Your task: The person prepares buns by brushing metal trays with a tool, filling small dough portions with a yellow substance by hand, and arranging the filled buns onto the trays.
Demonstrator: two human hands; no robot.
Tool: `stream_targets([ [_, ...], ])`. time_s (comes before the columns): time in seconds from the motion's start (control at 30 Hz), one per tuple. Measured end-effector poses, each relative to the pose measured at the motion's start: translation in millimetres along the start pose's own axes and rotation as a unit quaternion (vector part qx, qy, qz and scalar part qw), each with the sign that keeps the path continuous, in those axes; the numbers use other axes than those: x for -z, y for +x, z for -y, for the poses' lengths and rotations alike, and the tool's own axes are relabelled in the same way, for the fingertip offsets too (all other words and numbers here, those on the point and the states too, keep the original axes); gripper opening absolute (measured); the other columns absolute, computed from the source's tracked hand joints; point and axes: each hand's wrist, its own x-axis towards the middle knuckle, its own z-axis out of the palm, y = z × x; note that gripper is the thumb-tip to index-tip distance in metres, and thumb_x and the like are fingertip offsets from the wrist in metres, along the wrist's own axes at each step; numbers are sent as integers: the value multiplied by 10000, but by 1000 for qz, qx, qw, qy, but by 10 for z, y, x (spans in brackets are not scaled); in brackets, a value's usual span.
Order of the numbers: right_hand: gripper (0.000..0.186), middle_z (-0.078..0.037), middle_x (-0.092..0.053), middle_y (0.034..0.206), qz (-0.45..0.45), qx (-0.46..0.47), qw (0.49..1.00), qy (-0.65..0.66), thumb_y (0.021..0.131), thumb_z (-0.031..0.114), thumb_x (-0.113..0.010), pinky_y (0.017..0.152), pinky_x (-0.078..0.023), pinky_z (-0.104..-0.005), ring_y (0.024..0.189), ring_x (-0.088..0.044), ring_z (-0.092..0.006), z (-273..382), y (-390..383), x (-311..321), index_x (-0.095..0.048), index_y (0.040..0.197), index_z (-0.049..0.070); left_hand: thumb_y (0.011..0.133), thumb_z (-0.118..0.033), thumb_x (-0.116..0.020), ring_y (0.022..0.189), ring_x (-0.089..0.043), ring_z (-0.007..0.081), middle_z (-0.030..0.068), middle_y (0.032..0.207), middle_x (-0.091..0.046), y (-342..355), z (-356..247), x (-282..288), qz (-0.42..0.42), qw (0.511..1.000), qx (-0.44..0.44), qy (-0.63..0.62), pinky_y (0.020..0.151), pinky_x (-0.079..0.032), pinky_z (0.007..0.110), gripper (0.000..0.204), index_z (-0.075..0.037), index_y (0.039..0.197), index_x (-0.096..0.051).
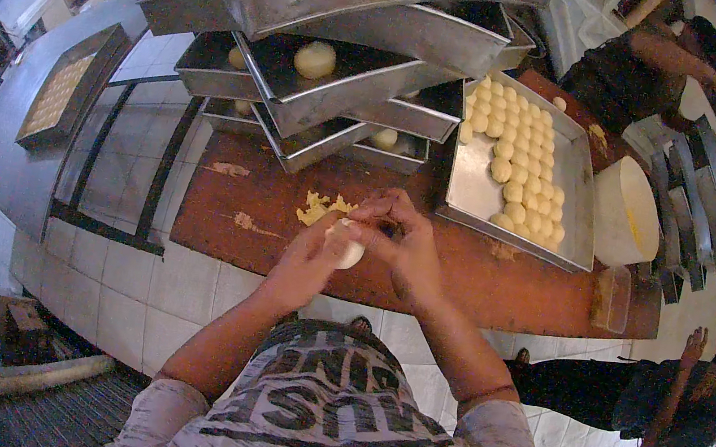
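Note:
A pale dough ball (pixel 348 256) sits between my two hands, above the near edge of the brown tabletop (pixel 424 273). My left hand (pixel 318 252) is wrapped round it from the left. The fingers of my right hand (pixel 396 236) are bent and pinch at the top of the same ball. Just beyond my hands lies a small heap of yellow crumbly filling (pixel 324 207). To the right, a square metal tray (pixel 475 180) holds rows of round dough balls (pixel 521 168), with bare metal at its near left part.
Deep metal pans (pixel 358 88) are stacked crosswise at the far side, some with dough balls inside. A white bucket (pixel 627 209) and a clear plastic container (pixel 611 298) stand right. Two people (pixel 641 66) are nearby on the right. Another filled tray (pixel 73 87) lies far left.

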Motion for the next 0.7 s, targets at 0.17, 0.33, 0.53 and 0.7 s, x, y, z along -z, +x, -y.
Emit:
stream_targets([
  [0.17, 264, -62, -542, 1034, -21, 175, 950, -257, 716, 116, -648, 845, -375, -355, 990, -478, -272, 44, -84, -107, -642, 980, 122, 905, -462, -408, 901, -532, 158, 80, 990, -563, 132, 173, 189, 39, 979, 127, -153, 820, -406, 306, 536, 30, 1094, -502],
  [0.33, 280, -70, -578, 993, 99, 334, 868, -353, 670, 71, -689, 814, -427, -359, 937, -535, -268, 48, -211, -83, -632, 942, 101, 894, -585, -235, 995, -513, 199, 130, 1131, -540, 232, 270, 390, 217, 969, 113, -43, 872, -389, 305, 717, 17, 1217, -455],
  [0.53, 144, -68, -602, 900, 85, 79, 992, -41, 729, 124, -697, 761, -470, -326, 829, -581, -212, 0, -142, -126, -592, 797, 55, 747, -755, -175, 1159, -423, 233, 141, 1316, -401, 347, 70, 272, 258, 869, 72, -416, 983, -330, 355, 898, -97, 1338, -335],
  [0.7, 194, -93, -609, 937, -21, -198, 883, 424, 796, 149, -632, 753, -490, -316, 830, -586, -186, -75, -55, -209, -587, 940, 28, 805, -383, -622, 1122, -444, 207, 82, 1286, -397, 18, 128, 62, 150, 966, -138, -160, 938, -357, 330, 600, -83, 1275, -401],
])
